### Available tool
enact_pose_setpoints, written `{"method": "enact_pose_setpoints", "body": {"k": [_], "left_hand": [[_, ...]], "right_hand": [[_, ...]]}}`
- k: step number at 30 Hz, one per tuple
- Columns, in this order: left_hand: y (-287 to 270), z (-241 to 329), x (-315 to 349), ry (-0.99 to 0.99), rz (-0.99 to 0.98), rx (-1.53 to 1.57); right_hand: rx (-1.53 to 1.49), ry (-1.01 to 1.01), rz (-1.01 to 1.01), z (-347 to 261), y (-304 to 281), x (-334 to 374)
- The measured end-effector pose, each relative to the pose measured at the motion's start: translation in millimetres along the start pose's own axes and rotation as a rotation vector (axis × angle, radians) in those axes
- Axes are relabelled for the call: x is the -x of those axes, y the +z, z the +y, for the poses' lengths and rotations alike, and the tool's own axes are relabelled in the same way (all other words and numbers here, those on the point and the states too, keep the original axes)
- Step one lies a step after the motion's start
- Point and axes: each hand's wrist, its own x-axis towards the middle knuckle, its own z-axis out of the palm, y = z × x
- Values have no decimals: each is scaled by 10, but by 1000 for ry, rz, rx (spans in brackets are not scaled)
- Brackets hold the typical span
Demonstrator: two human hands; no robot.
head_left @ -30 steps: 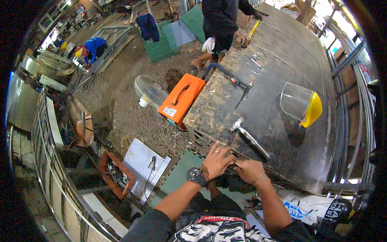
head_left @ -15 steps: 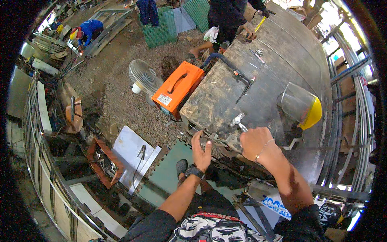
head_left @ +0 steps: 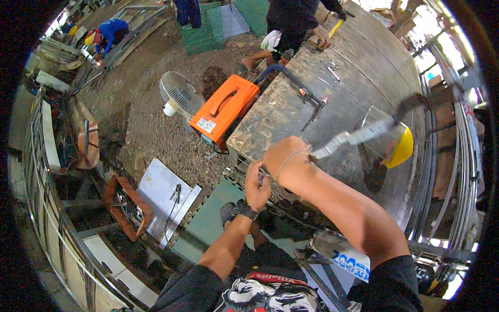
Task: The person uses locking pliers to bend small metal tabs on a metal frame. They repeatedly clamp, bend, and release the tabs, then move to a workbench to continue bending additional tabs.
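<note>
My right hand (head_left: 288, 161) is closed in a fist over the near left corner of the metal worktable (head_left: 364, 62). A long motion-blurred tool (head_left: 358, 136), silver near the hand and dark toward its far end, appears to extend from that fist to the upper right; its exact kind is unclear. Just below the fist, beside the table edge, my left hand (head_left: 257, 188) has its fingers bent together around something small, mostly hidden. The two hands nearly touch. Behind the blurred tool lies a clear face shield (head_left: 399, 148) with a yellow top.
An orange machine (head_left: 226, 108) stands against the table's left side, beside a fan (head_left: 179, 93). A cabled torch (head_left: 314, 101) lies on the tabletop. Across the table, another person (head_left: 293, 23) handles a yellow tape measure (head_left: 335, 28). A person in blue (head_left: 112, 34) bends over at far left.
My right hand has moved left toward my left hand, and the silver-headed tool in it has swung out to the right. My left fingers have gone from spread to closed.
</note>
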Motion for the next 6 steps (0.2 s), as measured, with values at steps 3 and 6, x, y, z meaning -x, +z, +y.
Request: {"method": "enact_pose_setpoints", "body": {"k": [3, 6], "left_hand": [[-144, 98, -206, -141, -382, 211], [-89, -301, -377, -205, -571, 121]], "right_hand": [[52, 50, -18, -211, -129, -21], [-71, -31, -81, -255, -214, -168]]}}
